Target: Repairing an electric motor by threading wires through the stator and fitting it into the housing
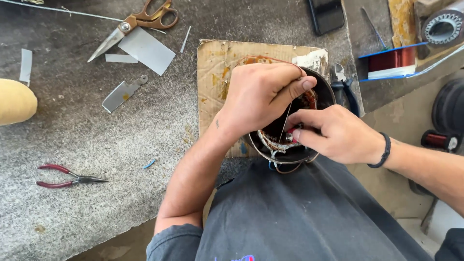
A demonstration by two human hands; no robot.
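Grey speckled stone is forming the tabletop [96,145], which is carrying a stained, torn piece of brown cardboard [217,72] at its near edge. Lying partly on that cardboard and against the person's dark grey shirt [299,212] is the round dark metal motor stator housing with copper windings [282,145], and both hands are working at its open mouth. The left hand [258,94] is arching over the housing from above with the wrist bent, its thumb and forefinger pinching a thin strand of wire [287,118] that is running down into the windings. The right hand [333,133], wearing one black bracelet [384,151] at the wrist, is coming in from the side with fingers curled tight, its fingertips pressing on a small red and silver piece just inside the rim; what that piece is cannot be told. One pair of brown-handled scissors [140,21] is lying at the far side beside several grey paper strips [145,48]. One pair of red-handled needle-nose pliers [67,176] is resting well apart on the left, and one spool of copper wire [391,60] is sitting on the right.
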